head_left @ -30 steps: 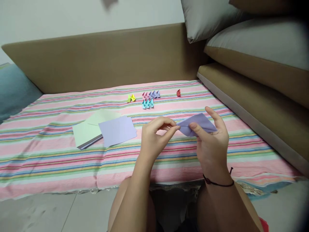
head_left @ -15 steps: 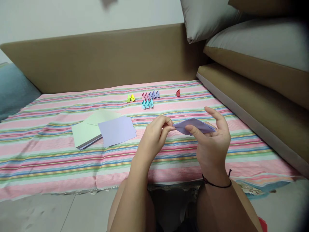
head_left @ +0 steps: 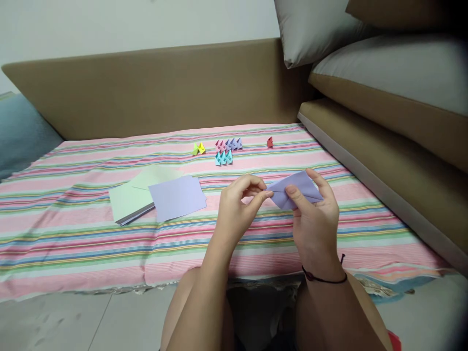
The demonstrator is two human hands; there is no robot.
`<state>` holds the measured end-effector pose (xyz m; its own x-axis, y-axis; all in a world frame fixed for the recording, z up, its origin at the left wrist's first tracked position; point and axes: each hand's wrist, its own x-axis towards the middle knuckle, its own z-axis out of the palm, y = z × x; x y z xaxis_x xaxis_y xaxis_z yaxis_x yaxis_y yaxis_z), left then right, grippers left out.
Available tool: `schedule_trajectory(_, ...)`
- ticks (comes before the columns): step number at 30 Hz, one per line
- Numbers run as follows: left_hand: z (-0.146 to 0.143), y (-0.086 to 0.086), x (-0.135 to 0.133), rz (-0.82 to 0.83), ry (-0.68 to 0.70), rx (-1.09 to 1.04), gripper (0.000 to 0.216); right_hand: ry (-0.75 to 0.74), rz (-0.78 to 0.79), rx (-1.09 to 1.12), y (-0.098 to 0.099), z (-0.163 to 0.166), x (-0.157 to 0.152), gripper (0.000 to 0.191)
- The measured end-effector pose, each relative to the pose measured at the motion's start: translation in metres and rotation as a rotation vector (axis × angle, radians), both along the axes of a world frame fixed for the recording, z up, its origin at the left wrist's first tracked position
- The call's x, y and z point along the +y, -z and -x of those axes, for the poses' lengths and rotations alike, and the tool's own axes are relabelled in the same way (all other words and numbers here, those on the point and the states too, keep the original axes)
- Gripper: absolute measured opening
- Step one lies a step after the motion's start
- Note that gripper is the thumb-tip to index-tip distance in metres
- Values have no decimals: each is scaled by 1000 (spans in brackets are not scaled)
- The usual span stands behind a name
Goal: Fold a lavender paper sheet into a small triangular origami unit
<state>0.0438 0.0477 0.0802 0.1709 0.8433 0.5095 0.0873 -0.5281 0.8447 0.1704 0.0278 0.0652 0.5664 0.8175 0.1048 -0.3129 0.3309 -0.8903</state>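
Between my hands, above the striped cloth, is a folded sheet of purple paper (head_left: 280, 196) shaped like a kite, with a crease along its length. My left hand (head_left: 244, 197) pinches its pointed left tip between thumb and fingers. Its wider right end rests in my right hand (head_left: 315, 209), thumb pressed on top and fingers behind and beneath. Flat purple sheets (head_left: 178, 197) lie left of my hands, partly over a stack of pale green paper (head_left: 127, 200).
Small folded paper pieces stand farther back: yellow ones (head_left: 199, 148), pink ones (head_left: 220, 146), purple ones (head_left: 234, 144), teal ones (head_left: 224, 157) and a red one (head_left: 269, 142). Cushions (head_left: 383, 78) are piled at the right. A brown backrest (head_left: 164, 92) borders the striped cloth (head_left: 91, 253).
The purple paper has tilted so that more of its broad face shows. My right hand has shifted slightly left, and its raised index finger now rests against the paper's upper corner.
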Motion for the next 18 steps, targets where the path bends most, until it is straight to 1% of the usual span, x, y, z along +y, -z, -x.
schedule_trajectory(4, 0, -1, 0, 57, 4, -76, 16, -4, -4, 13, -1, 2, -1, 61)
schedule_trajectory(8, 0, -4, -2, 188, 29, -166, 14, -4, -4, 23, -1, 3, -1, 61)
schedule_trajectory(13, 1, -5, 0, 375, 31, -292, 18, -21, -4, 0, 0, 4, -1, 62)
schedule_trajectory(18, 8, -6, 0, 478, 60, -331, 17, -40, 33, 11, 2, 1, 0, 65)
